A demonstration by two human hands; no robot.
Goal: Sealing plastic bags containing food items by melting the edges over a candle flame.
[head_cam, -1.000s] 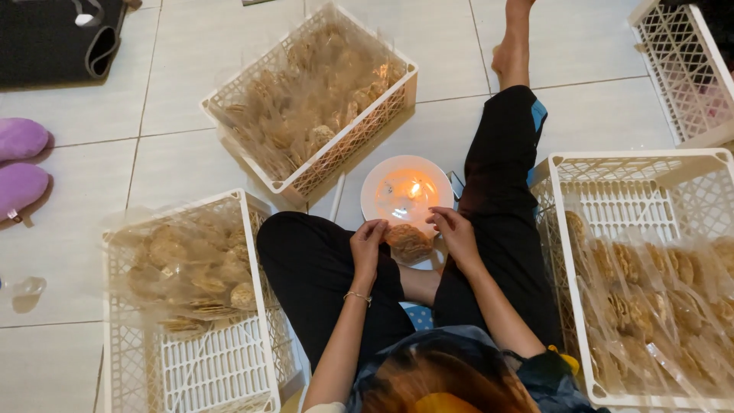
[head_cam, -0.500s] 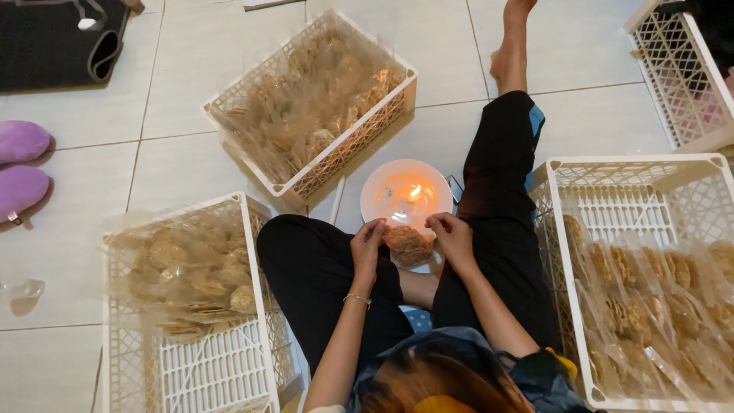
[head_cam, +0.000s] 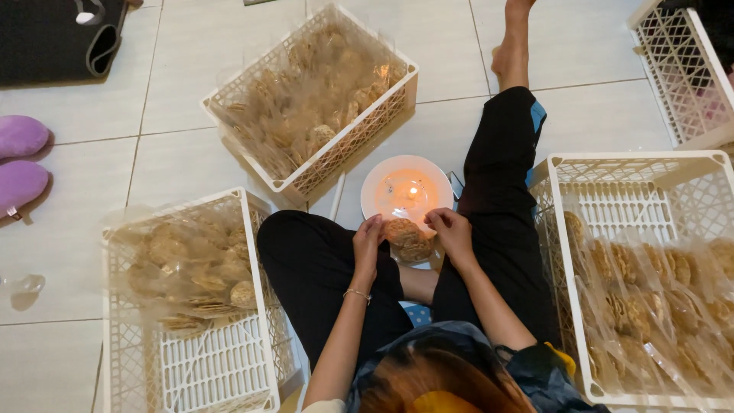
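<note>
I sit on a tiled floor with my legs in black trousers. My left hand point(head_cam: 368, 239) and my right hand point(head_cam: 451, 231) together hold a clear bag of round brown crackers point(head_cam: 407, 240) by its two sides. The bag's top edge is just in front of a lit candle point(head_cam: 414, 193) that stands on a round white plate point(head_cam: 373, 193) between my knees. Both hands pinch the plastic close to the flame.
Three white plastic crates hold bagged crackers: one at the left point(head_cam: 115, 306), one ahead point(head_cam: 405, 73), one at the right point(head_cam: 558, 164). Another white crate point(head_cam: 673, 69) lies top right. Purple slippers point(head_cam: 21, 160) and a black bag point(head_cam: 53, 38) sit at far left.
Both hands keep hold of the cracker bag near the candle; only slight shifts of the fingers and of the view.
</note>
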